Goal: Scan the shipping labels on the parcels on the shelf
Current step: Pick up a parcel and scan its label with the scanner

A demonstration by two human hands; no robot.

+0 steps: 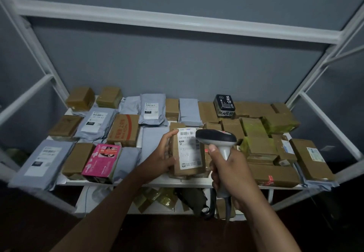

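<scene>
Beside pink box (101,162) (left), scanner (216,139) overlaps labelled parcel (187,153).

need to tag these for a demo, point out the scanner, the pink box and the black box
scanner (216,135), head view, on its dark head
pink box (101,160), head view, on its top face
black box (224,103), head view, on its printed top
</scene>
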